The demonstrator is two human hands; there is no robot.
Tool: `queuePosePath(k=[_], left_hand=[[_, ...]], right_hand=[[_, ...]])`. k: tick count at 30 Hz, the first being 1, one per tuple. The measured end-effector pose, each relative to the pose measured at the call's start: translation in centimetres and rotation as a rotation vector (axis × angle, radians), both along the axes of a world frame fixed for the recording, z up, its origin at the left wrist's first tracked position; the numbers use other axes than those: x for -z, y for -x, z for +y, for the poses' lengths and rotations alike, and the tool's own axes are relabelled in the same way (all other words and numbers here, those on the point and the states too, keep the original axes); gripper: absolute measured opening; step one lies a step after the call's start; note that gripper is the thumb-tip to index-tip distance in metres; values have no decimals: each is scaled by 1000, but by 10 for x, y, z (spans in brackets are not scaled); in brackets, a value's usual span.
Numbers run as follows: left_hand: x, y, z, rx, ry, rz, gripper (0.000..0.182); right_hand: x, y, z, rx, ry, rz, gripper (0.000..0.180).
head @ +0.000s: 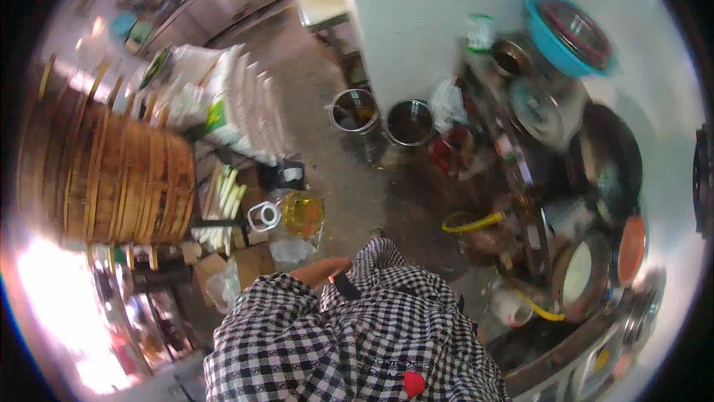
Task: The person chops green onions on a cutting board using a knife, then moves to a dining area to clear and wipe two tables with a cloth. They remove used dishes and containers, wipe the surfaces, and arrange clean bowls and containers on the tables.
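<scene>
My left hand [339, 266] is in front of my body, just past the cuff of a black-and-white checked garment [357, 340]. A small dark object [347, 287] lies against the cloth right beside it; whether the fingers hold it cannot be made out. My right hand is out of view. On the floor ahead to the left stands a large clear plastic jug of yellow oil [303, 213] with a white handle. Two round metal pots [353, 110] with dark contents stand farther ahead by the white wall.
Stacked bamboo steamers [128, 179] rise at left, near white sacks [223, 101] and pale green stalks [226, 193]. At right runs a cooking range with a dark wok [613, 162], a blue basin [558, 62] and a yellow hose [474, 223]. Cardboard boxes [254, 262] sit low left.
</scene>
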State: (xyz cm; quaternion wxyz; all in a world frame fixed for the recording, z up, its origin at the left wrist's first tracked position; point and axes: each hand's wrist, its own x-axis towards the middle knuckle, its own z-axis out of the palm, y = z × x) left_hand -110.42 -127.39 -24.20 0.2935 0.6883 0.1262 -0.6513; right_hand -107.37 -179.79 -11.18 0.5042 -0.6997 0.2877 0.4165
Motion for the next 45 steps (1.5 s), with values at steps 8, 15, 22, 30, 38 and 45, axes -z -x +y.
queuePosePath(k=[8, 15, 22, 30, 38, 45], left_hand=[[-39, 44, 148, -886, 150, -21, 36], [-103, -106, 288, -1935, 315, -535, 37], [-151, -200, 437, -1955, 263, -622, 42], [-162, -216, 561, -2300, 14, -600, 33], [-148, -328, 784, -2303, -86, -444, 38], [-228, -514, 1029, -2092, -79, -797, 35]], right_hand=[[21, -200, 196, 45, -164, -19, 48], [10, -324, 433, -492, -218, 14, 37], [-24, -464, 673, -676, -383, -98, 35], [-94, -585, 978, -917, -596, -157, 35], [-154, -698, 1283, -1292, -974, -566, 35], [-149, -823, 1407, -1102, -731, -295, 33]])
